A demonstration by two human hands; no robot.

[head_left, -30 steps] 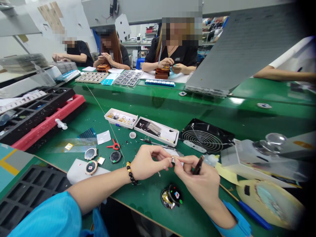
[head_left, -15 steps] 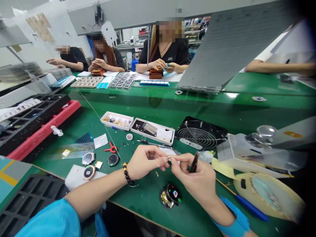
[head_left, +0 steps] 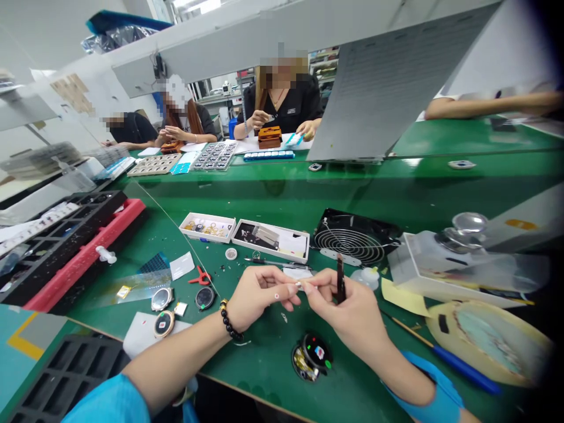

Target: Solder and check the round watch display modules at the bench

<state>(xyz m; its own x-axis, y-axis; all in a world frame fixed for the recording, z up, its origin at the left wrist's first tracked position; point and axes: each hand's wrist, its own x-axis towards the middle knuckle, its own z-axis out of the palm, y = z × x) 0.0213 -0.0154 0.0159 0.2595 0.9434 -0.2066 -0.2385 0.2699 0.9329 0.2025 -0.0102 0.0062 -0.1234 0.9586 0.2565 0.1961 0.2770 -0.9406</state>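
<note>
In front of me my left hand (head_left: 267,294) pinches one side of a tiny white piece (head_left: 299,284), too small to name. The thumb and finger of my right hand (head_left: 348,305) close on its other side. Dark tweezers (head_left: 341,281) stand up out of my right hand, held among its fingers. Below the hands lies an opened round watch (head_left: 318,351), its dark face tilted against a case (head_left: 302,371) with gold-coloured parts inside. A small light-coloured part (head_left: 284,318) rests on the green bench between the hands and the watch.
Beyond my hands are two white trays (head_left: 207,227) (head_left: 269,239) of parts and a black fan (head_left: 356,238). Round watches (head_left: 164,324) and a red clamp (head_left: 201,275) lie left. At right are a blue-handled tool (head_left: 467,369) and a clear box (head_left: 453,270). Co-workers (head_left: 282,100) sit opposite.
The camera view has shifted slightly. Both my hands keep their pinch on the tiny piece, and the tweezers stand more upright. The co-worker opposite has moved their hands apart.
</note>
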